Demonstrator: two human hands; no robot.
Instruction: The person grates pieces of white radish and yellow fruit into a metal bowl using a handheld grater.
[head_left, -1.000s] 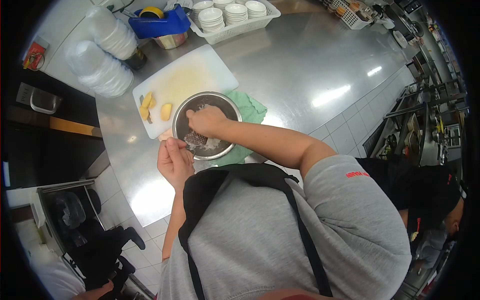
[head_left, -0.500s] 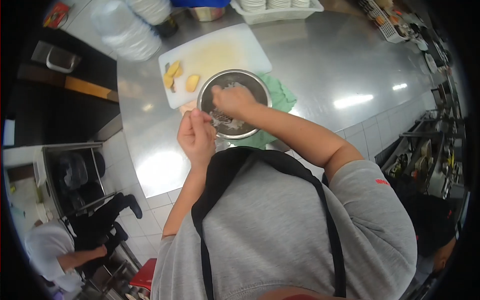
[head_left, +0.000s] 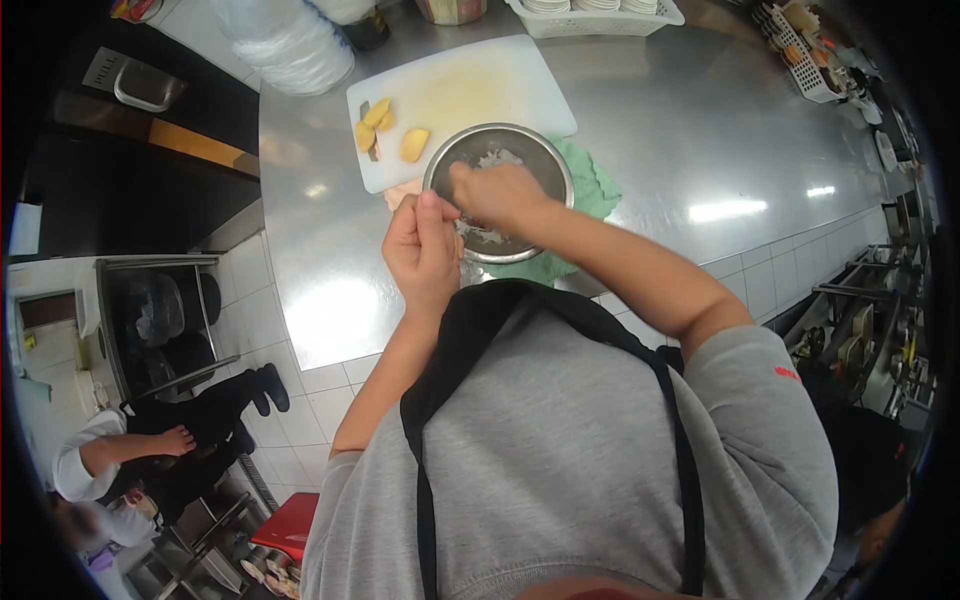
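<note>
A round metal bowl (head_left: 568,190) holds white shreds (head_left: 497,158) and stands partly on a green cloth (head_left: 590,180). My left hand (head_left: 425,242) is closed at the bowl's near left rim, its thumb pressed to its fingers on something I cannot make out. Inside the bowl, my right hand (head_left: 497,197) is closed; what it holds is hidden by the hand and blur. Behind the bowl lies a white cutting board (head_left: 540,85) with several yellow pieces (head_left: 414,145) on its left part.
Stacked plastic-wrapped containers (head_left: 290,50) and a white basket of small dishes (head_left: 600,22) stand at the back of the steel table (head_left: 680,110). One person (head_left: 110,450) is at the lower left, another (head_left: 865,450) at the right. A red object (head_left: 288,525) is low left.
The view has shifted, so the bowl and board appear farther right and higher. My right hand has moved within the bowl, and the perforated grater seen under it earlier is now hidden.
</note>
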